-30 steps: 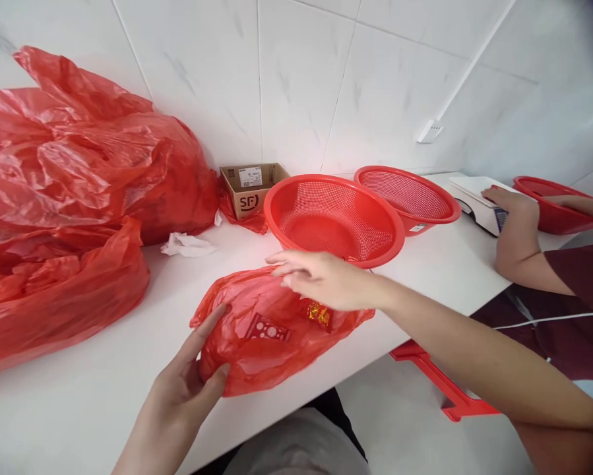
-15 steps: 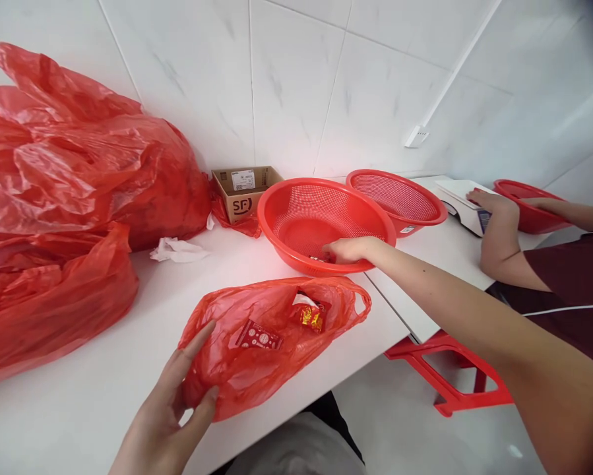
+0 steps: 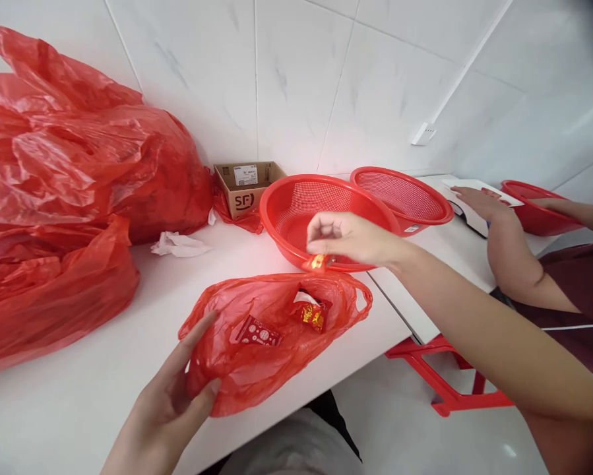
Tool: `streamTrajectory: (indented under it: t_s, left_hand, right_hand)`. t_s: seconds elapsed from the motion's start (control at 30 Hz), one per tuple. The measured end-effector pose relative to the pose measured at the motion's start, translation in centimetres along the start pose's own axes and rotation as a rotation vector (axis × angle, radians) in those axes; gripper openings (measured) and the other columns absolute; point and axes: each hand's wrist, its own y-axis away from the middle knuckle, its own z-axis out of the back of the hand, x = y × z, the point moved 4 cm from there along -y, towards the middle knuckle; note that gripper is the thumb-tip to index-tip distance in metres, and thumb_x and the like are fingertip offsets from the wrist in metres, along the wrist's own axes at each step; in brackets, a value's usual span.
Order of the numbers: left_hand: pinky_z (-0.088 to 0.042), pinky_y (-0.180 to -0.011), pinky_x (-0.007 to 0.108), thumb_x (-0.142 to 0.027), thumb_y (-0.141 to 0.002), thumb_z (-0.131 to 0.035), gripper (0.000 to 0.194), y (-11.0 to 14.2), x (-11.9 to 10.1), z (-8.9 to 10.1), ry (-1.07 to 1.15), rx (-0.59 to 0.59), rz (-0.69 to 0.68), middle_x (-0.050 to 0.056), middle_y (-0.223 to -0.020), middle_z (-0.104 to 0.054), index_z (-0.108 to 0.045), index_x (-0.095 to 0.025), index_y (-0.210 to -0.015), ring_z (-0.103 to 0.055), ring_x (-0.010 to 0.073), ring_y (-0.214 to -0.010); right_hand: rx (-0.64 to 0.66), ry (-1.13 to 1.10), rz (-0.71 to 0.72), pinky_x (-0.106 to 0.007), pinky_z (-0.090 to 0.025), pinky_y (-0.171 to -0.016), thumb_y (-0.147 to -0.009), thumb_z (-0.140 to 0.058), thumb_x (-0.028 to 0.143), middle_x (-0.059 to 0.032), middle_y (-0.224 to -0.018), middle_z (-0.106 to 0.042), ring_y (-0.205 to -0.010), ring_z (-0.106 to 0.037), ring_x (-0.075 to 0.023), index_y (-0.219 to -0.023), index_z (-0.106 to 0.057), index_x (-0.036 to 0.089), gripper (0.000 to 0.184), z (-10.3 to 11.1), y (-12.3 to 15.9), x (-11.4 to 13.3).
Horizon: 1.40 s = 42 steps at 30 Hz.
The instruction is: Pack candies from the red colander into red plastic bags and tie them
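Observation:
A small red-and-gold wrapped candy [image 3: 317, 262] is pinched between the thumb and fingers of my right hand [image 3: 348, 239]. That hand hovers over the near rim of a red perforated plastic basket [image 3: 286, 218]. Below it, a thin red plastic bag [image 3: 271, 386] lies on the table with its mouth spread. Inside the bag are a dark red patterned packet [image 3: 259, 332] and a red-and-gold packet [image 3: 312, 313]. At the bag's left edge rests my left hand [image 3: 165, 396], thumb and index finger apart against the plastic; its other fingers are partly hidden.
Large filled red bags [image 3: 93, 165] occupy the left side. An SF cardboard box [image 3: 244, 191], crumpled white tissue [image 3: 177, 244] and a second basket [image 3: 405, 194] stand along the back. At right, a co-worker's hand [image 3: 479, 201] is over a white device. A red stool [image 3: 454, 396] is below.
My right hand has risen out of the near basket and come back toward the bag, now holding a candy. My left hand stays at the bag's edge.

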Motion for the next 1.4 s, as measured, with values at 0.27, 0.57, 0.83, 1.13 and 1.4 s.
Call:
streamTrajectory:
  t_s: [0.27, 0.57, 0.83, 1.13, 1.4]
  left_hand:
    - [-0.042, -0.108, 0.026, -0.047, -0.079, -0.071, 0.075, 0.5, -0.8, -0.3, 0.031, 0.002, -0.023, -0.001, -0.152, -0.049, -0.043, -0.035, -0.147, -0.054, 0.0225, -0.131]
    - [-0.046, -0.105, 0.027, -0.048, -0.08, -0.07, 0.074, 0.5, -0.1, 0.2, -0.007, -0.008, -0.02, -0.001, -0.15, -0.051, -0.043, -0.036, -0.147, -0.057, 0.0237, -0.127]
    - [-0.047, -0.104, 0.028, -0.044, -0.079, -0.071, 0.068, 0.4, -0.1, 0.5, 0.006, -0.048, -0.055, -0.002, -0.148, -0.054, -0.049, -0.038, -0.143, -0.056, 0.0252, -0.129]
    - [-0.051, -0.099, 0.028, -0.044, -0.077, -0.074, 0.076, -0.3, 0.2, 0.3, 0.053, 0.0, -0.051, 0.0, -0.152, -0.049, -0.044, -0.036, -0.147, -0.056, 0.0264, -0.13]
    - [-0.049, -0.095, 0.016, -0.045, -0.078, -0.071, 0.071, 0.6, -0.5, 0.0, 0.027, -0.064, -0.066, -0.004, -0.148, -0.054, -0.047, -0.039, -0.144, -0.057, 0.0189, -0.127]
  right_hand:
    - [-0.192, 0.705, -0.145, -0.034, -0.045, -0.083, -0.089, -0.059, 0.03, -0.0089, -0.119, -0.061, -0.098, -0.061, -0.0228, -0.112, -0.058, 0.021, 0.025, 1.0, -2.1, -1.6]
    - [0.221, 0.68, -0.419, -0.03, -0.046, -0.067, -0.073, -0.071, 0.018, -0.0069, -0.096, -0.071, -0.082, -0.066, -0.0244, -0.091, -0.065, 0.02, 0.019, 1.5, -2.8, -8.2]
    - [0.019, 0.354, -0.275, -0.025, -0.051, -0.062, -0.085, -0.063, 0.023, -0.0047, -0.093, -0.067, -0.075, -0.067, -0.0156, -0.103, -0.049, 0.021, 0.023, 5.2, -3.0, -4.9]
    - [0.217, 0.317, -0.131, -0.027, -0.048, -0.062, -0.081, -0.07, 0.047, -0.0017, -0.091, -0.069, -0.071, -0.063, -0.0155, -0.118, -0.059, 0.024, 0.045, -2.4, 0.5, 2.4]
    - [0.003, 0.768, -0.417, -0.038, -0.048, -0.083, -0.087, -0.063, 0.039, -0.0105, -0.12, -0.067, -0.103, -0.063, -0.0286, -0.126, -0.06, 0.024, 0.043, 1.8, -3.0, -5.1]
